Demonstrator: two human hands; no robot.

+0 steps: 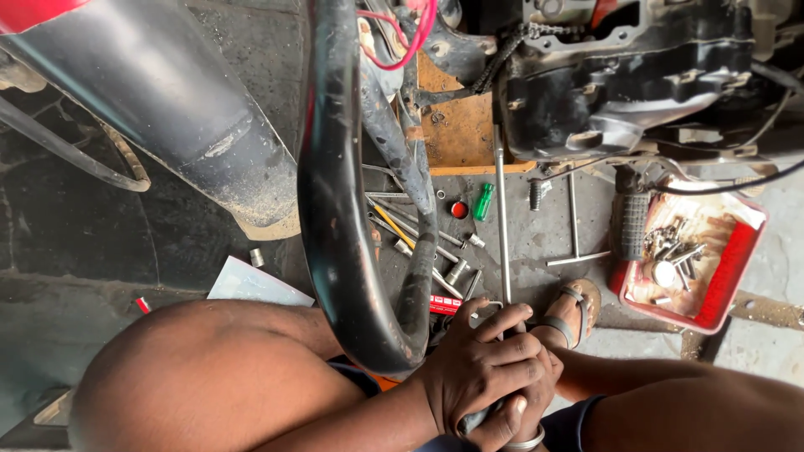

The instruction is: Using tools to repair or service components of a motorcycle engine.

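Low between the knees, the left hand (477, 368) wraps its fingers (511, 350) tight over the right hand (523, 410), both clenched on the near end of a long steel rod (501, 209) that reaches up to the motorcycle engine (620, 75), past loose tools (419, 234) on the floor and a red tray of bolts (737, 268).

Both hands clasped together low in the view, between bent bare knees; left hand (481, 368) uppermost, back of hand facing the camera, fingers (511, 322) curled forward and wrapped over the other; right hand (523, 402) beneath, mostly covered, thumb showing near the bottom edge, metal bangle at the wrist; left forearm coming in from lower left across the thigh; right forearm running in from the lower right, bare; both grips closed tight, knuckles bunched; one sandalled foot just beyond the fingertips.
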